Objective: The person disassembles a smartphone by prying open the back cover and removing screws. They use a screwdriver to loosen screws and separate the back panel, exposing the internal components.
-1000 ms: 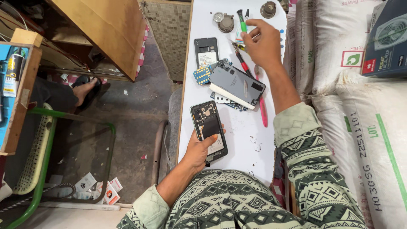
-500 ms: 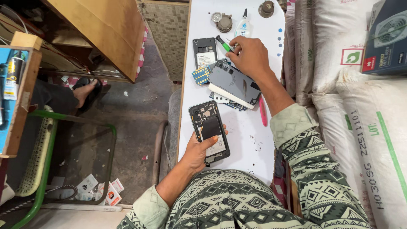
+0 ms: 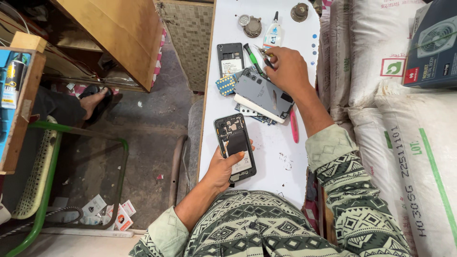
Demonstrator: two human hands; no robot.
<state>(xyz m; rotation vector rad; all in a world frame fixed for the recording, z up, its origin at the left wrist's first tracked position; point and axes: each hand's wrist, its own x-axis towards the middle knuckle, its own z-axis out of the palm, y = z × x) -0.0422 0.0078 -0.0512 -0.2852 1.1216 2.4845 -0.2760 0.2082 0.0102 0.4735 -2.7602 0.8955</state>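
Left hand (image 3: 223, 169) gripped the opened phone (image 3: 235, 147) on the bench (image 3: 295, 28). Right hand (image 3: 287, 71) pinched a small tool (image 3: 263, 53), its tip hard to make out.

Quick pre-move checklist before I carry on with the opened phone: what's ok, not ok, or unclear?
1. Left hand steadies opened phone: ok.
2. Phone lies flat on the table, insides up: ok.
3. Right hand has a tool: it reaches among the green screwdriver and tweezers; grip cannot tell.
4. Glue tube within reach, beside the right hand: ok.
5. Space beside phone: stacked phone parts lie close above it: not ok.
6. Loose screws accounted for: cannot tell.
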